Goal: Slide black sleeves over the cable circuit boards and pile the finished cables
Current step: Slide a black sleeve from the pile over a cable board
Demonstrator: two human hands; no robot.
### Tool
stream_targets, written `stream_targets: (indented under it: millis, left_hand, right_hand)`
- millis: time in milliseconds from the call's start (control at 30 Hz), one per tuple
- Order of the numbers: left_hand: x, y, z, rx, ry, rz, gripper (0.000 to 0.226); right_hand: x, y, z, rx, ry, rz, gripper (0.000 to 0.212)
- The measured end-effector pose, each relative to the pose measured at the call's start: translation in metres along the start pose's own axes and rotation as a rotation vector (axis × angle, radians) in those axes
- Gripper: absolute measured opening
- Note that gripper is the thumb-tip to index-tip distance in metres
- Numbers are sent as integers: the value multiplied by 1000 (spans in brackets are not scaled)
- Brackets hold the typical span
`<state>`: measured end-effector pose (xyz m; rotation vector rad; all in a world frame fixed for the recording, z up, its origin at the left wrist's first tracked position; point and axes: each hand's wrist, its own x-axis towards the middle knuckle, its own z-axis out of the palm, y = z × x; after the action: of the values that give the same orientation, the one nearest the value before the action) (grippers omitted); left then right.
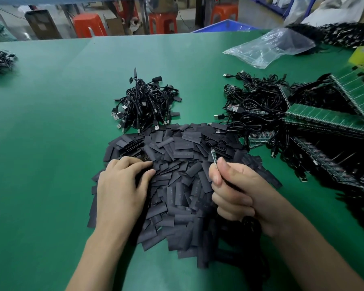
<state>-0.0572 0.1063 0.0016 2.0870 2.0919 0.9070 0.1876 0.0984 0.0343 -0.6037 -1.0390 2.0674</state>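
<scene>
Sleeve stock (177, 185) lies heaped at the middle of the near edge of the table (51, 122). Finished cables (144, 106) are piled just behind it toward the centre, and unsleeved cables (254, 101) lie tangled toward the right edge beside the green board panels (324, 120). Right hand (235, 192) is clenched round one cable (250, 224), thumb and forefinger pinching it just below its circuit board (213, 156), which stands upright and bare above the heap. Left hand (122, 185) rests palm-down on the left side of the heap; whether its thumb and fingers have a sleeve pinched cannot be determined. Probable faults from this position: the flat sleeves overlap closely, so two may lift together. A sleeve whose mouth is not opened is likely to snag on the board's corners or components. A loose pinch may let the board tilt and miss the opening.
</scene>
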Motion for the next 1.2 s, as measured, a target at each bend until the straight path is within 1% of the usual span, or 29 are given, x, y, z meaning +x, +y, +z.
stream_targets:
  millis: [167,233,300,333,367,400,467,500,567,667,733,800,867,933,1033,1100,1200]
  left_hand:
    - [-1,-1,-3,48,10,46,9]
    - [0,0,-3,52,63,77,7]
    - [-1,4,-3,8,129,142,10]
    - [-3,7,-4,-58,150,181,11]
    - [-4,12,-5,-174,145,202,10]
    - [-6,16,-5,-336,103,186,10]
    - [-11,26,-4,-669,-58,87,18]
    - [-13,30,-3,-785,-126,46,19]
    - [-15,35,-2,-899,-190,10,20]
    - [-16,37,-1,-898,-218,30,18]
    - [-17,37,-2,-806,-190,87,13]
    - [-16,37,-3,-642,-120,189,23]
    - [-15,36,-3,-583,-65,245,28]
    - [-14,36,-3,-605,-30,233,24]
    - [-11,32,-4,-631,9,171,22]
    - [-10,30,-5,-653,20,147,21]
    - [-9,29,-7,-659,27,159,20]
  right_hand:
    - [10,11,2,-283,138,16,39]
    - [11,13,2,-338,163,13,38]
    - [11,15,2,-372,184,4,37]
    - [11,16,3,-388,199,-6,35]
    - [10,17,4,-423,223,-22,32]
    - [10,19,4,-496,261,-47,30]
    - [10,23,4,-692,338,-110,27]
    - [11,24,4,-751,356,-135,26]
    - [11,26,4,-766,355,-162,23]
    - [10,26,4,-765,334,-201,19]
    - [10,26,3,-765,354,-214,21]
    - [10,26,3,-786,386,-220,26]
    - [11,25,4,-795,402,-225,27]
    - [11,25,4,-719,379,-212,30]
    - [13,23,3,-484,335,-148,35]
    - [14,23,1,-499,328,-131,37]
    - [13,25,-2,-643,317,-145,37]
